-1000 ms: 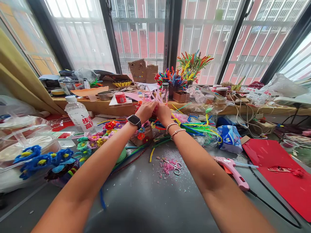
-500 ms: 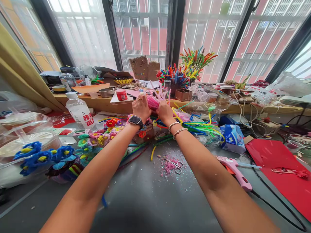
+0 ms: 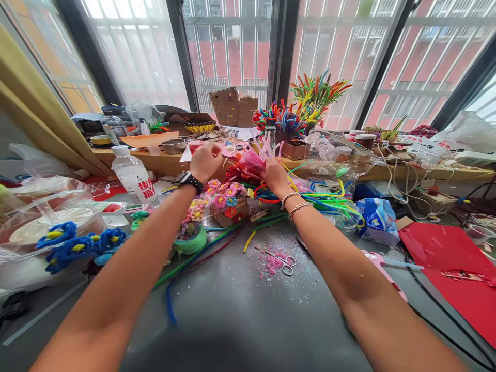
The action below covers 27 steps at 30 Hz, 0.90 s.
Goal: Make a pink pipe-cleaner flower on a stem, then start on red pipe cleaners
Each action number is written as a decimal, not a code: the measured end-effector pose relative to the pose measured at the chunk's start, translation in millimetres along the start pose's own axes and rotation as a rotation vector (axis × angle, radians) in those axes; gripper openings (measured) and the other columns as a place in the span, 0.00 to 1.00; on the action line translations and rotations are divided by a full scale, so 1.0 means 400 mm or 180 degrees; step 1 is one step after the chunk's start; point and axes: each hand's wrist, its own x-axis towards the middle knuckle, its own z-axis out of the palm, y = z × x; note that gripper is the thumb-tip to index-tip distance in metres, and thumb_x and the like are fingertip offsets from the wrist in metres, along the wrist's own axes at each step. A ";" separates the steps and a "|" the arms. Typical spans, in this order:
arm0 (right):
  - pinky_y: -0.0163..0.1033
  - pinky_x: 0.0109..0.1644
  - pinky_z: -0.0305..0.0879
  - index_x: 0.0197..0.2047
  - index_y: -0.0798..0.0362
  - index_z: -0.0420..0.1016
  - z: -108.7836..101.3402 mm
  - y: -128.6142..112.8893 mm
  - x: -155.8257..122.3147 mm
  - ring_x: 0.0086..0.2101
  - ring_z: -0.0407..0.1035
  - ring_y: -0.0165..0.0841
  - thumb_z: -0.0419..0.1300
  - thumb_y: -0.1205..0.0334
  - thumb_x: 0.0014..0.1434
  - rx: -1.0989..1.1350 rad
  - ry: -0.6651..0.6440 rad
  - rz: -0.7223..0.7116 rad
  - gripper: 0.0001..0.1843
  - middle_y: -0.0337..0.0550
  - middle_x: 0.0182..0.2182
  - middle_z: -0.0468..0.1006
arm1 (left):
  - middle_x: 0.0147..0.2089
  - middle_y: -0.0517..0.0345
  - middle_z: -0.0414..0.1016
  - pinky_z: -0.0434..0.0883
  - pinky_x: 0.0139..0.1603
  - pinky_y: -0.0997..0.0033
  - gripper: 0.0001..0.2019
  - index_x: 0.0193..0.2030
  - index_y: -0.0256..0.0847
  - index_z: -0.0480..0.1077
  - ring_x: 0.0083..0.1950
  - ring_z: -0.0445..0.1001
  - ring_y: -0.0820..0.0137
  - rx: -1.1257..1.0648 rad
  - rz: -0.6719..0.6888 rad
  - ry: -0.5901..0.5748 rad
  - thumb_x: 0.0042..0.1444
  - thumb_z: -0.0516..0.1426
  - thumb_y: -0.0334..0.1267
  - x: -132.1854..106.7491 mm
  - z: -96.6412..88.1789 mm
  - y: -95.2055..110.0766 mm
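A bundle of pink pipe cleaners (image 3: 253, 159) stands at the back of the table, and my right hand (image 3: 275, 175) is closed around it. To the left of the bundle is my left hand (image 3: 205, 163), raised by the windowsill with its fingers curled together. Whatever those fingers hold, if anything, I cannot make out. Red pipe cleaners (image 3: 242, 170) lie between the two hands. Just below my left hand sit small pink and blue pipe-cleaner flowers (image 3: 220, 196). Blue, green and yellow pipe cleaners (image 3: 325, 201) spread out to the right of my right hand.
Small scissors (image 3: 284, 263) lie on pink fuzz and glitter on the grey table. A pink glue gun (image 3: 382, 266) with a cord is partly behind my right forearm. A water bottle (image 3: 134, 175) stands left, near blue flowers (image 3: 79, 245). Red sheets (image 3: 445, 258) lie far right.
My left hand has come off the pink bundle and moved left, uncovering the small flowers and red pipe cleaners. My right hand stays on the bundle. The view has shifted slightly.
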 end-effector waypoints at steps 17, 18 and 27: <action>0.38 0.35 0.58 0.38 0.57 0.62 -0.045 0.110 0.001 0.36 0.66 0.37 0.48 0.63 0.53 0.0373 0.0855 0.0629 0.10 0.50 0.36 0.72 | 0.30 0.51 0.76 0.67 0.33 0.71 0.12 0.33 0.38 0.73 0.33 0.72 0.65 -0.0294 -0.0095 -0.0943 0.42 0.56 0.40 -0.034 0.105 0.005; 0.38 0.35 0.59 0.38 0.57 0.62 -0.046 0.113 0.003 0.36 0.66 0.38 0.48 0.63 0.53 0.0379 0.0859 0.0662 0.10 0.50 0.36 0.72 | 0.28 0.52 0.76 0.67 0.32 0.72 0.10 0.31 0.39 0.74 0.31 0.72 0.66 -0.0308 -0.0073 -0.0926 0.43 0.55 0.38 -0.034 0.104 0.007; 0.40 0.36 0.59 0.38 0.56 0.62 -0.058 0.126 0.006 0.37 0.66 0.39 0.50 0.64 0.52 0.0449 0.0846 0.0767 0.09 0.49 0.36 0.72 | 0.29 0.55 0.77 0.67 0.33 0.71 0.10 0.31 0.42 0.75 0.33 0.72 0.66 -0.0322 -0.0115 -0.0523 0.43 0.53 0.35 -0.033 0.100 0.001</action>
